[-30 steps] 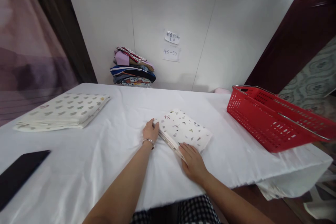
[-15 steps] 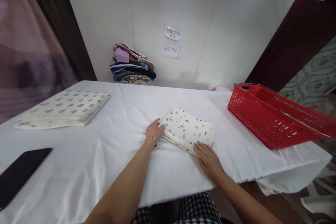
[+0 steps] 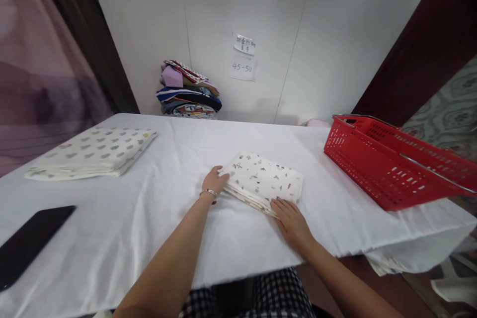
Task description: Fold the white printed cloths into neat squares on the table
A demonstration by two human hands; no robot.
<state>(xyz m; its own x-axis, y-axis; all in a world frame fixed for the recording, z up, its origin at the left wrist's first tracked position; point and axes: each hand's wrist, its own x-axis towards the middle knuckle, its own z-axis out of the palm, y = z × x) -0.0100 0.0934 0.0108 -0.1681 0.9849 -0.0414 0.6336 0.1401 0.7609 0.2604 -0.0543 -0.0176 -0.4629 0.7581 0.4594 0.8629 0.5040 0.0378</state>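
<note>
A small folded cloth (image 3: 261, 176), white with a print of little plants and figures, lies at an angle on the table before me. At its left end is my left hand (image 3: 215, 180), a bracelet on the wrist; the thumb rests on top and the other fingers close round the edge, partly hidden. My right hand (image 3: 292, 221) lies with fingers stretched over the near right edge, pressing on the layers; its thumb is mostly hidden. To the left sits a larger folded cloth (image 3: 100, 149), cream with grey shapes, which neither hand touches.
A red plastic basket (image 3: 380, 174) with metal handles stands at the table's right end. A black phone (image 3: 33, 241) lies at the near left. Beyond the far edge rises a pile of folded fabrics (image 3: 190, 92) against the wall. White cloth (image 3: 179, 159) covers the table.
My left hand and the small folded cloth have shifted slightly left. My right hand has moved a little left with it and still lies on the near edge.
</note>
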